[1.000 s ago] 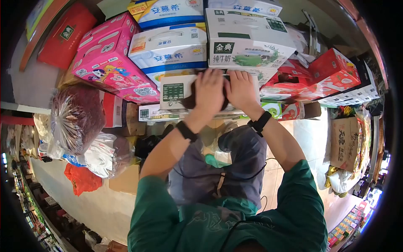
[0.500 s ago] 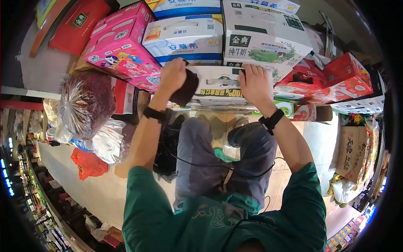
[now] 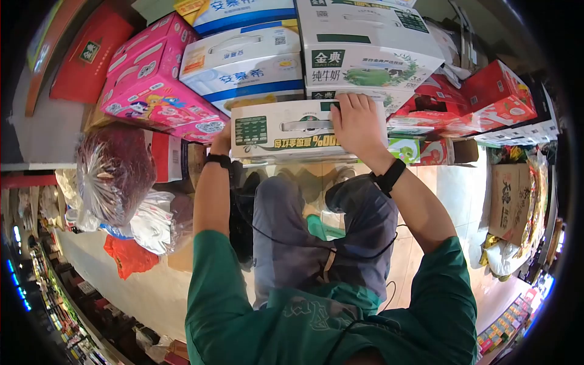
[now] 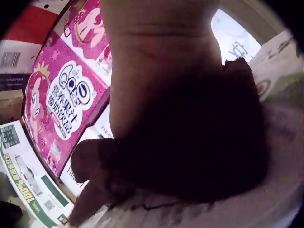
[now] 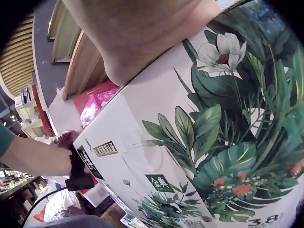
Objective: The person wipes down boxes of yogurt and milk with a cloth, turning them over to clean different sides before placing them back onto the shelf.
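Note:
A white milk box (image 3: 280, 115) with a plastic carry handle lies in front of the person, its printed label upside down in the head view. The right hand (image 3: 360, 125) rests on the box's right end, fingers extended across the top. The same box's flower-printed side (image 5: 171, 118) fills much of the right wrist view. At the box's left end is the left hand (image 3: 222, 141), partly hidden there in the head view. It holds a dark brown cloth (image 4: 204, 137), seen in the left wrist view against a pale surface, with fingertips (image 4: 88, 159) showing beside it.
Behind stand white-and-blue yogurt boxes (image 3: 243, 67), a stacked white milk box (image 3: 365, 58), pink drink boxes (image 3: 152, 85) and red boxes (image 3: 499, 97). A plastic-wrapped dark bundle (image 3: 115, 170) sits at left. A brown carton (image 3: 510, 201) stands at right.
The left hand has gone from the box's top to its left end, taking the cloth along. The right hand stays on the box's right part, and the top's left half is now uncovered.

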Demonstrator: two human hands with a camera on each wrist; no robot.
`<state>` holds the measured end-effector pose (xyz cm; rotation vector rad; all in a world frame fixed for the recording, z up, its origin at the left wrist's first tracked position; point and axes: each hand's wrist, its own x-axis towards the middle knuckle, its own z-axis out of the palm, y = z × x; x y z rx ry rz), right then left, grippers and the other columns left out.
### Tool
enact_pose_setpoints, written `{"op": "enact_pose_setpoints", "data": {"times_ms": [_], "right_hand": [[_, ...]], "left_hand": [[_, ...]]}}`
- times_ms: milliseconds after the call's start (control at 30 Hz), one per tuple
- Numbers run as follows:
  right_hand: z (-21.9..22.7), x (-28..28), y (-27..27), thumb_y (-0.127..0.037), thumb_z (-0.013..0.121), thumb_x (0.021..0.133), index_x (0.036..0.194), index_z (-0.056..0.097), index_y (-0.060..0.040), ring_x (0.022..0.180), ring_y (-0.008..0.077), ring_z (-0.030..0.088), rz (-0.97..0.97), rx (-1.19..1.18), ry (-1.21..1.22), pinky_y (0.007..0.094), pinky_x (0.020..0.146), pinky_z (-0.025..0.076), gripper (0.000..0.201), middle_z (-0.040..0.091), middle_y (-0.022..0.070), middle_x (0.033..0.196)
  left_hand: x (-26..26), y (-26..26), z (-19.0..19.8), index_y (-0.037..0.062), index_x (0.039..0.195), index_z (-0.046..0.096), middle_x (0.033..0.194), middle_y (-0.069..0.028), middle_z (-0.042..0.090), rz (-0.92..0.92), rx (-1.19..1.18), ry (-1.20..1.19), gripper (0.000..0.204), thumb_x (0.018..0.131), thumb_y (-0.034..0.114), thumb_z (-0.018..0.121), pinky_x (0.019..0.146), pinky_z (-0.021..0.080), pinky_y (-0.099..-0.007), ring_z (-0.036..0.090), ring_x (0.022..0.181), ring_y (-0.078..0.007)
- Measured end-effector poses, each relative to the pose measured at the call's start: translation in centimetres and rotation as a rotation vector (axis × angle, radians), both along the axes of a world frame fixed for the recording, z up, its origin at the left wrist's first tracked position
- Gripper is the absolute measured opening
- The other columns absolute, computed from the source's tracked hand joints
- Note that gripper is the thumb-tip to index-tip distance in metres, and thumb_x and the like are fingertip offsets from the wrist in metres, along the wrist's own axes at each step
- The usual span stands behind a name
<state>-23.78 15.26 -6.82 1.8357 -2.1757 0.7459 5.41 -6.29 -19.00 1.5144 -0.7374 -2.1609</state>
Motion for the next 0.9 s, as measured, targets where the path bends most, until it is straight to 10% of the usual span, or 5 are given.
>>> {"op": "enact_pose_setpoints", "data": {"times_ms": [267, 567, 900], "right_hand": [[0.2, 0.0, -0.1, -0.023, 0.052, 0.089, 0.097, 0.055, -0.0029, 0.096, 0.0319, 0.052, -0.022, 0.033, -0.02, 0.0448, 0.093, 0.038, 0.022, 0.058, 0.0141, 0.094], [0.3, 0.1, 0.2, -0.021, 0.052, 0.09, 0.101, 0.055, -0.0035, 0.097, 0.0316, 0.052, -0.027, 0.031, -0.021, 0.0443, 0.093, 0.037, 0.021, 0.058, 0.0135, 0.096], [-0.1, 0.0, 0.3, -0.023, 0.052, 0.088, 0.097, 0.057, -0.0016, 0.095, 0.0309, 0.052, -0.029, -0.051, -0.012, 0.0438, 0.094, 0.037, 0.024, 0.059, 0.0142, 0.093]], "left_hand": [[1.2, 4.9, -8.8, 0.0068, 0.103, 0.065, 0.096, -0.0088, 0.067, 0.092, 0.101, 0.106, 0.033, 0.094, 0.032, 0.047, 0.072, 0.051, -0.0369, 0.063, 0.09, -0.0232], [2.2, 5.1, -9.8, 0.007, 0.105, 0.065, 0.097, -0.0096, 0.067, 0.084, 0.071, 0.139, 0.034, 0.095, 0.033, 0.046, 0.072, 0.051, -0.0379, 0.062, 0.091, -0.024], [-2.3, 9.6, 6.8, 0.0008, 0.13, 0.047, 0.123, -0.0114, 0.058, 0.558, -0.55, -0.013, 0.04, 0.097, 0.024, 0.045, 0.093, 0.046, -0.0403, 0.056, 0.11, -0.0306]]}}
